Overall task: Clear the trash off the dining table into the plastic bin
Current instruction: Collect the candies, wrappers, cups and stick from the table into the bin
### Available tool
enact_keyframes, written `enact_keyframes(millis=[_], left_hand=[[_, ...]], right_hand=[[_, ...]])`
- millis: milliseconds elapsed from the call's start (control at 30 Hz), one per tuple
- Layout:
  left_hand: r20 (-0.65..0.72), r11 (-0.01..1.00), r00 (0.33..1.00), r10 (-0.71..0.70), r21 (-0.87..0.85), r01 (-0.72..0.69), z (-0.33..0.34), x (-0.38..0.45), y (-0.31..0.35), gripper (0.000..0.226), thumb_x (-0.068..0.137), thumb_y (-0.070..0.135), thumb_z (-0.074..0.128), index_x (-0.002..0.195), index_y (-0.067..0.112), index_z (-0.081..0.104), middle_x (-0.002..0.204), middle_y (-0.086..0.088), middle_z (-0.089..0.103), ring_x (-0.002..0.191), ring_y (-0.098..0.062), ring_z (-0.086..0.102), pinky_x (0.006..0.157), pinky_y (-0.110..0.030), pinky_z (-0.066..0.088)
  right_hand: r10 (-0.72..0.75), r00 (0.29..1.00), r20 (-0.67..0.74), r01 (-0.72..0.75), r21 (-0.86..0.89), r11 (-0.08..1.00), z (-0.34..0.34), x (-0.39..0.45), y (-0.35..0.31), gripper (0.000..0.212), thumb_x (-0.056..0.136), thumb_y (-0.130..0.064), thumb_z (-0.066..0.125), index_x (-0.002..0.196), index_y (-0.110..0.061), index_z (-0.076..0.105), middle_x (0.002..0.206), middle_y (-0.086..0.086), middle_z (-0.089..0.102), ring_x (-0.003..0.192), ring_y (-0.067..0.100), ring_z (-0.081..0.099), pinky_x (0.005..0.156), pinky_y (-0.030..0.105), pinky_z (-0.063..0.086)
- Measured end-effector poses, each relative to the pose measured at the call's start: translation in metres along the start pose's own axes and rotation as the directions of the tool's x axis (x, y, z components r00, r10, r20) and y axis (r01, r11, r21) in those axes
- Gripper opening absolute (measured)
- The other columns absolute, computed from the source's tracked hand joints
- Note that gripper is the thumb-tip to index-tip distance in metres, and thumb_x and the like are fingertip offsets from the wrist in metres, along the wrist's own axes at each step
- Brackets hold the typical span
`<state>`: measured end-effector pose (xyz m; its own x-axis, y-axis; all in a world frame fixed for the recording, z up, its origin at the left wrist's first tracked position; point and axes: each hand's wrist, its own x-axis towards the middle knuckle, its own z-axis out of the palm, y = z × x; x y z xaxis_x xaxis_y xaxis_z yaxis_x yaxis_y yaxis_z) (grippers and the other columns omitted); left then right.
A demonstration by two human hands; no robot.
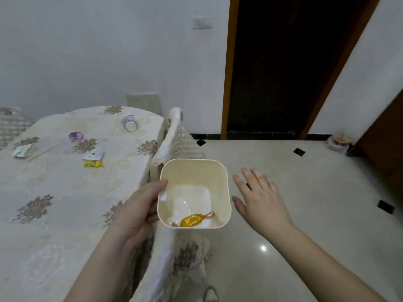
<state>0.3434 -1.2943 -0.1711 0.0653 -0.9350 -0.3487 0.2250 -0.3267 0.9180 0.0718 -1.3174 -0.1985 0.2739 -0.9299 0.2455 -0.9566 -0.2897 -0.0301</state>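
Note:
My left hand (139, 208) grips the left rim of a cream square plastic bin (218, 171), held beside the table's right edge. An orange candy wrapper (192, 220) lies inside it. My right hand (259, 199) hovers open just right of the bin, not touching it. On the dining table (54, 214) lie a yellow wrapper (93, 164) with a white packet (94, 155) behind it, a purple wrapper (76, 136), a tipped white cup (129, 123), a crumpled white packet (23, 150) and a thin wooden stick (42, 153).
A chair with a quilted cover (178, 138) stands between the table and the open tiled floor (305, 192). A dark doorway (283, 73) is at the back. A small container (339, 142) sits on the floor at the far right.

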Motion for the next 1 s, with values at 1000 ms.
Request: enact_keyframes(millis=[1000], left_hand=[[-0.082, 0.998, 0.996, -0.038, -0.046, 0.034, 0.202, 0.320, 0.060, 0.030, 0.064, 0.044, 0.077, 0.060, 0.024, 0.056, 0.052, 0.005, 0.032, 0.041, -0.008, 0.024, 0.037, -0.022, 0.019]], right_hand=[[0.044, 0.978, 0.203, -0.068, 0.111, 0.992, 0.099, 0.276, 0.261, 0.055, 0.098, -0.044, 0.031, 0.150, -0.026, 0.021, 0.157, 0.000, 0.024, 0.145, 0.021, 0.017, 0.117, 0.038, 0.015]])
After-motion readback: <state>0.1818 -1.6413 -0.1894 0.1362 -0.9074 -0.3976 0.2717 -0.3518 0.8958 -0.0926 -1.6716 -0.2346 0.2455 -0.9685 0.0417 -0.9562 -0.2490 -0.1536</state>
